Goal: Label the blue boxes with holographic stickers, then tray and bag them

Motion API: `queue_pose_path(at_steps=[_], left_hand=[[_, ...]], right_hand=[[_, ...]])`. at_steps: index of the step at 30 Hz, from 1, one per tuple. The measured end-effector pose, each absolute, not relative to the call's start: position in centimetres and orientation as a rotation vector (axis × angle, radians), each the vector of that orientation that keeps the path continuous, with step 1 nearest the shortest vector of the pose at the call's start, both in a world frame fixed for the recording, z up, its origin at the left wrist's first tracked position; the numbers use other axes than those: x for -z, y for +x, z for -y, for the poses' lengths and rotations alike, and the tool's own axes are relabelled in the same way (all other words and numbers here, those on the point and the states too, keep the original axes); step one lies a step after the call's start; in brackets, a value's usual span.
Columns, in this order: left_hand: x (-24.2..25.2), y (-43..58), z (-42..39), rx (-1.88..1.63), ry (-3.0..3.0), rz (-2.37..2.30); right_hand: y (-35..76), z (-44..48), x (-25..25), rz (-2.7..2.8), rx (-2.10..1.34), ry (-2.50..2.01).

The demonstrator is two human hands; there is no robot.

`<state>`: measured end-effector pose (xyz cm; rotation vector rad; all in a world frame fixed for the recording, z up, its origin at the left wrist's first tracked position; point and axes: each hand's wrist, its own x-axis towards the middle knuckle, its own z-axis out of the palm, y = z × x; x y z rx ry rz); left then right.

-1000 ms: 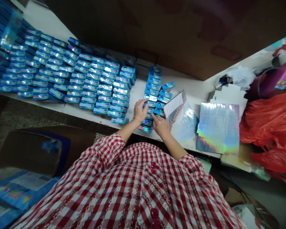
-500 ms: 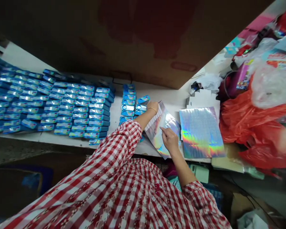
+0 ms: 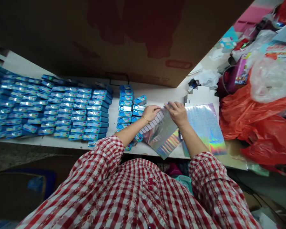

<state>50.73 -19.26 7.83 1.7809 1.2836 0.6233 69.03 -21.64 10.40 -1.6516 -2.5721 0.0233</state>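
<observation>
While the person's hands meet at the far edge of a holographic sheet (image 3: pixel 162 135), the sheet sits tilted at the near edge of the white surface (image 3: pixel 157 93), its lower corner reaching past the rim.

Left hand (image 3: pixel 151 112): curled, fingers closed over the sheet's upper left corner, just above a row of small white strips (image 3: pixel 152 122) along that side. Thin bracelet (image 3: pixel 146 119) on the wrist.

Right hand (image 3: pixel 178 113): fingers bent down onto the sheet's upper right corner. Knuckles hide the fingertips, so whether it pinches the sheet or only presses on it cannot be told.

Second holographic sheet (image 3: pixel 206 127): flat on the surface, just right of the first and partly under the right forearm.

Short column of blue boxes (image 3: pixel 125 108): immediately left of the left hand, the nearest boxes touching or almost touching the held sheet.

Large block of blue boxes (image 3: pixel 62 111): in tidy rows further left, set apart from the column by a bare strip.

Brown cardboard box (image 3: pixel 133 38): looms over the back of the surface.

Red plastic bags (image 3: pixel 259 127): heaped at the far right, beside the second sheet.
</observation>
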Motion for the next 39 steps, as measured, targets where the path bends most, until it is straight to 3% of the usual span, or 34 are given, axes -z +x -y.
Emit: queue_pose_path(at_steps=[8, 13, 17, 20, 27, 39], left_hand=[[-7.7, 51.3, 19.4, -0.643, 1.701, -1.271], [-6.4, 50.9, 18.2, -0.574, 1.794, -1.374], [-6.7, 49.9, 18.4, -0.612, 1.835, -1.427], [-8.0, 48.9, 20.3, -0.788, 1.505, -1.329], [-8.6, 44.2, 24.5, -0.928, 0.778, -1.12], [-6.9, 31.5, 27.0, -1.019, 0.474, -1.359]], right_hand=[[69.9, 23.2, -9.1, 2.582, -0.084, -1.62], [68.8, 25.8, -12.5, 2.368, -0.069, -1.721], [67.5, 27.4, -16.5, 2.019, -0.377, -1.724], [66.1, 27.2, -17.3, 1.631, -0.765, -1.682], [59.7, 26.4, -14.3, 0.855, -1.35, -1.58], [45.8, 27.7, -10.4, 0.611, -1.564, -1.53]])
